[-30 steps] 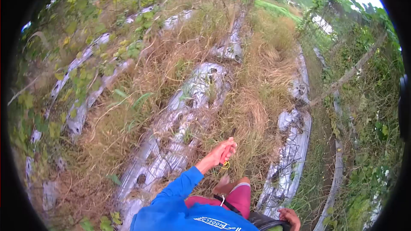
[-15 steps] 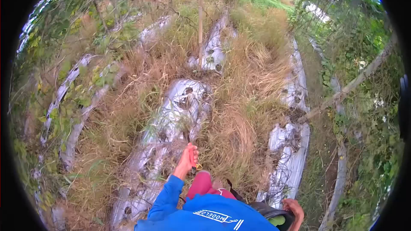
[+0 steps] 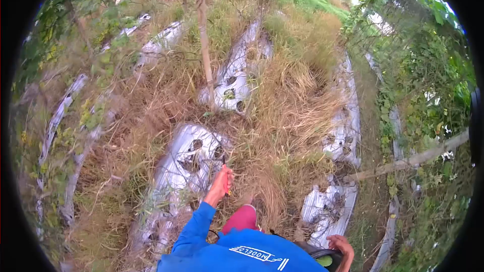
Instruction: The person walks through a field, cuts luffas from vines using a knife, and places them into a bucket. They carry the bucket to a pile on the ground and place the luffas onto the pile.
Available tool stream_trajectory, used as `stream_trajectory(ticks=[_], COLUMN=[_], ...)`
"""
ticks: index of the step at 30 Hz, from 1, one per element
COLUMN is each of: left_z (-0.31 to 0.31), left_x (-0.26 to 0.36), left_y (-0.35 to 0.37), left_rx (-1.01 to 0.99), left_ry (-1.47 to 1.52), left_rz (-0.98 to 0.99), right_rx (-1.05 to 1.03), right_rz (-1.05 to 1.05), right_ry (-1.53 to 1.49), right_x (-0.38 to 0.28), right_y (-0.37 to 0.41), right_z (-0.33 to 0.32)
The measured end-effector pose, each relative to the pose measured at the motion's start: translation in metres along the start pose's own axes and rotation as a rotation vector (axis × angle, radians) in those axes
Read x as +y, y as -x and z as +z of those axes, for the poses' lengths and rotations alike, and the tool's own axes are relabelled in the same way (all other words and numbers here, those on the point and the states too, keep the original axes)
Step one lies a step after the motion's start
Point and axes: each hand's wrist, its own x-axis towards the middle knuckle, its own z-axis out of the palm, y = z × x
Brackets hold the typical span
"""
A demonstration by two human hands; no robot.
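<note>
My left hand is closed around the red handle of a tool. Its thin dark blade points up and away over torn silvery plastic sheeting, and something small and yellow shows below the handle. At the lower right, my right hand has its fingers loosely bent and slightly apart, with nothing visible in them. It is beside a dark container at my side, in which something green shows.
A thin upright wooden post stands ahead, left of centre. A slanting pole crosses the right side. Dry grass grows between strips of plastic sheeting, with leafy vines on both sides.
The ground, sheeting and post ahead have come closer, and the post sits further left. My left hand has moved slightly up, still on the red handle. My right-hand fingers have loosened slightly.
</note>
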Motion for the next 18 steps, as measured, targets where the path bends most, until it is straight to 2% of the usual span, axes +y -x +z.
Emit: stream_trajectory(ticks=[1, 2, 4, 5, 6, 8, 11, 16, 18], left_z=[0.020, 0.046, 0.094, 0.118, 0.146, 0.192, 0.246, 0.256, 0.252], left_x=[0.018, 0.037, 0.068, 0.084, 0.099, 0.131, 0.174, 0.227, 0.247], left_y=[-0.021, -0.043, -0.070, -0.083, -0.095, -0.122, -0.156, -0.250, -0.295], left_rx=[-0.032, -0.047, -0.132, -0.127, -0.206, -0.296, -0.373, -0.318, -0.158], left_ry=[-0.018, -0.026, -0.095, -0.113, -0.137, -0.176, -0.280, -0.220, -0.185], left_rz=[-0.019, -0.032, 0.004, -0.002, 0.025, 0.043, 0.118, 0.156, 0.160], right_rx=[-0.141, -0.122, -0.016, -0.006, -0.031, 0.011, -0.023, -0.039, -0.058], right_rz=[0.148, 0.156, 0.302, 0.287, 0.155, 0.212, 0.181, 0.196, 0.303], right_ry=[-0.186, -0.194, -0.083, -0.065, -0.243, -0.143, -0.193, -0.283, -0.191], right_x=[-0.038, -0.074, -0.127, -0.143, -0.163, -0.183, -0.196, -0.251, -0.271], right_y=[-0.016, -0.026, -0.042, -0.058, -0.067, -0.108, -0.168, -0.280, -0.340], right_z=[-0.019, -0.025, -0.025, -0.031, -0.039, -0.053, -0.076, -0.104, -0.123])
